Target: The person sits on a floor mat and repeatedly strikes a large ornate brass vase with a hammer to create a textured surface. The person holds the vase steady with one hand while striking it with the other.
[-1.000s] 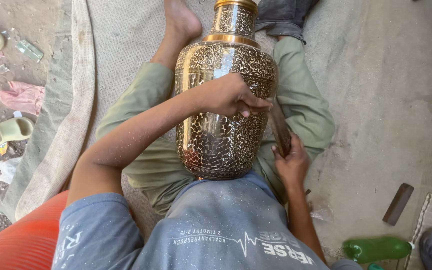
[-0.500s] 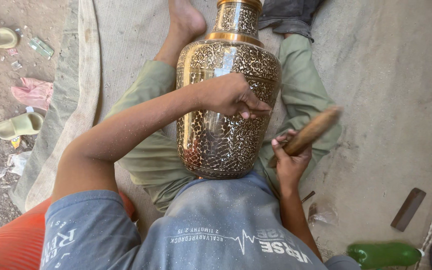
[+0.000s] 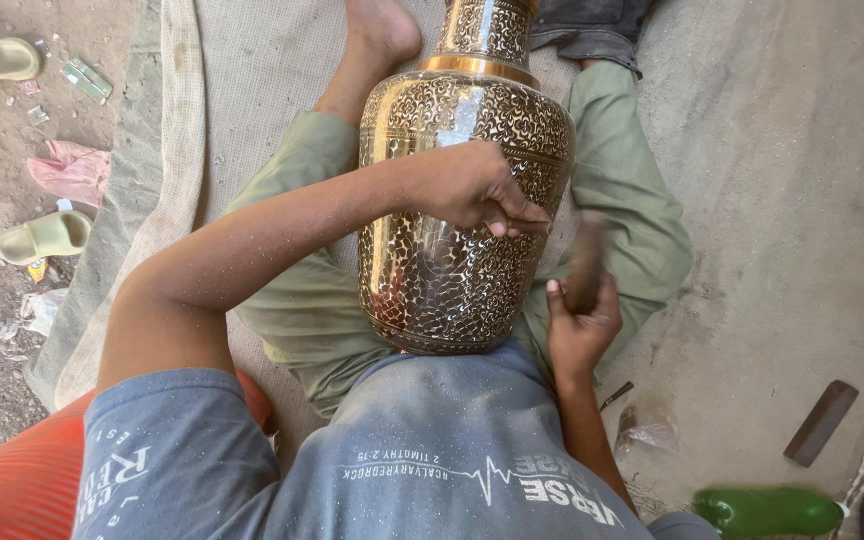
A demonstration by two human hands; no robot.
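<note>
A large brass vase (image 3: 452,250) with dense engraved patterning lies tilted across my lap, its neck pointing away from me. My left hand (image 3: 467,185) rests on the vase's upper side, fingers pinched on a thin metal chisel (image 3: 524,222) whose tip touches the surface. My right hand (image 3: 580,328) sits by the vase's right flank, gripping a wooden mallet (image 3: 586,262). The mallet is motion-blurred and stands upright just below the chisel's end. My olive trousers (image 3: 622,180) and one bare foot (image 3: 382,35) frame the vase.
I sit on a woven mat (image 3: 152,150) over a concrete floor. Pale green sandals (image 3: 47,235) and pink cloth (image 3: 72,170) lie on dirt at the left. A green bottle (image 3: 767,510) and a dark flat bar (image 3: 820,422) lie at the right. An orange ribbed object (image 3: 22,480) is at the lower left.
Half a second ago the mallet was swung out to the right; it has now come back in toward the chisel. My left hand and the vase have stayed in place.
</note>
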